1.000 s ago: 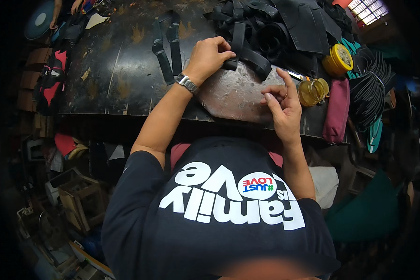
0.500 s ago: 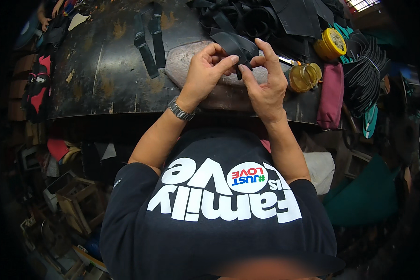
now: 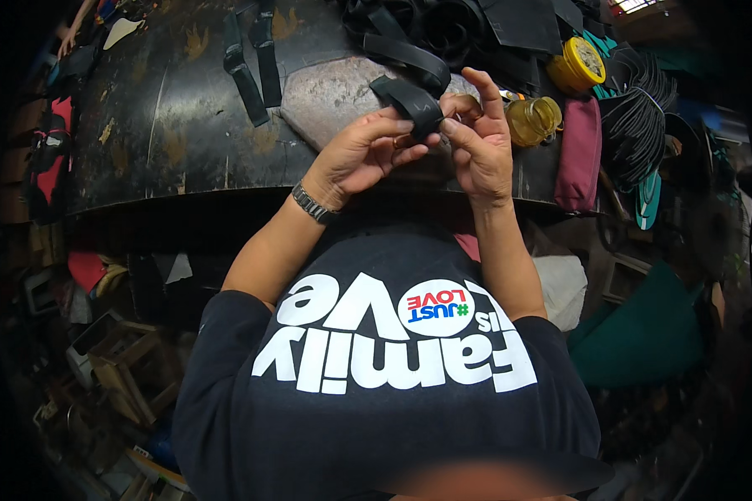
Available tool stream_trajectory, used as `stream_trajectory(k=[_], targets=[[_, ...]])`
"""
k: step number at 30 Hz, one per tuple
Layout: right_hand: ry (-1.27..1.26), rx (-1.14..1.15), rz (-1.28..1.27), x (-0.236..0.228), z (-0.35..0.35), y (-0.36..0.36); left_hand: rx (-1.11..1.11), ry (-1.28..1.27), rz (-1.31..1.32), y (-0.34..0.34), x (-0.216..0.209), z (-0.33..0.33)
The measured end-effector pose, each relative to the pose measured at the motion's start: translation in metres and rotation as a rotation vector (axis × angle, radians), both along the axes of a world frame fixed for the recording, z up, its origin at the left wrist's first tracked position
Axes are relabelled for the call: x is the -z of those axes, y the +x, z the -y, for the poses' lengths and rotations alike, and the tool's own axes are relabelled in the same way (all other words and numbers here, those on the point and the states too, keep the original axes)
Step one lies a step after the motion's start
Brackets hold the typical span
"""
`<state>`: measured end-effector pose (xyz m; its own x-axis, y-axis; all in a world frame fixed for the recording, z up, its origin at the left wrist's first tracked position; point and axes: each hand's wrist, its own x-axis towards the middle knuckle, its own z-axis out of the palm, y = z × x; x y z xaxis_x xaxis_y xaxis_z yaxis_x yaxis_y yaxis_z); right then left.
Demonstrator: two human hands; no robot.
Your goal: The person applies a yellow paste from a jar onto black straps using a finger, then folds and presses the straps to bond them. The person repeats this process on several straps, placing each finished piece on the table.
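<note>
Both hands are in front of me over a flat grey stone slab [image 3: 322,96] at the near edge of the dark worktable. A wide black strap [image 3: 411,102], bent into a curve, is between them. My left hand [image 3: 363,154] is closed, pinching the strap's near edge between thumb and fingers. My right hand [image 3: 483,146] is closed too, its thumb and index finger pinching the strap's right end; the other fingers are curled or raised. Just beyond lies another curved black strap [image 3: 409,57], which reaches toward the right hand.
Two black straps [image 3: 266,63] lie left of the slab. Black strips and sheets [image 3: 510,25] are piled at the back. On the right are a yellow tub [image 3: 578,65], a jar of amber liquid [image 3: 533,121], a maroon pouch [image 3: 578,154] and bundled black strips [image 3: 635,104]. Another person's arm [image 3: 73,32] shows far left.
Both hands have drawn slightly nearer to me with the strap. The strap has turned, so its broad face shows more. My left hand's fingers have opened out somewhat beneath it.
</note>
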<state>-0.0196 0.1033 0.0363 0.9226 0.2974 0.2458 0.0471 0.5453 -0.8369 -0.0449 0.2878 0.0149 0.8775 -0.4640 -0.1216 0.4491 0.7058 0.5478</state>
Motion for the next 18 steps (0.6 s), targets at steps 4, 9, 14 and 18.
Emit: stream_trajectory(k=[4, 9, 14, 18], targets=[[-0.141, -0.054, 0.197, -0.004, 0.007, -0.012, -0.196, 0.257, 0.169, -0.009, 0.000, 0.005], [-0.581, 0.021, 0.479, -0.017, 0.039, -0.025, -0.464, 0.531, 0.291, -0.003, -0.004, 0.003], [-0.843, 0.589, 0.589, -0.040, 0.096, 0.004, -0.323, 0.578, 0.295, -0.004, -0.003, 0.003], [-1.450, 0.640, 0.737, -0.046, 0.129, 0.038, -0.239, 0.503, 0.256, -0.007, -0.001, 0.012]])
